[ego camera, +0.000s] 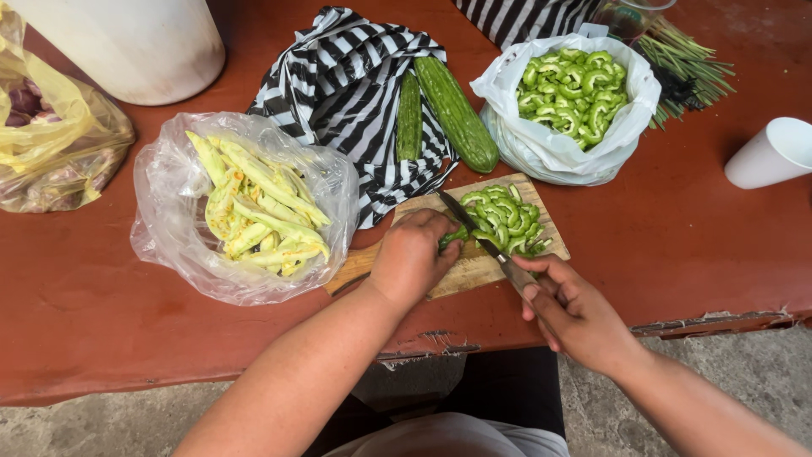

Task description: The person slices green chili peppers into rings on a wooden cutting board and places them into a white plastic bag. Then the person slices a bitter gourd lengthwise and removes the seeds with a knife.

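Gripping a knife (pixel 482 241) by its handle, the right hand (pixel 575 313) is closed around it near the front edge of the red table (pixel 677 228), the dark blade angled up and left across a wooden cutting board (pixel 461 271). The left hand (pixel 414 254) is curled shut over a green piece of bitter gourd (pixel 451 238) on the board, knuckles up, with the blade touching or just beside its fingertips — I cannot tell which. A heap of cut green slices (pixel 506 222) lies on the board's far right part, just beyond the blade.

Behind the board, two whole bitter gourds (pixel 452 110) lie side by side on a black-and-white striped cloth (pixel 338 76). To their right a white plastic bag (pixel 550 148) stands open, filled with more green slices. Left of the board a clear plastic bag (pixel 169 220) holds pale yellow-green scraps (pixel 254 207) — long strips piled loosely. At the far left edge sits a yellow plastic bag (pixel 51 144), and behind it a white bucket (pixel 135 42). A white cup (pixel 770 152) lies tipped near the right edge, and a bundle of thin green stalks (pixel 685 59) lies at the far right corner.
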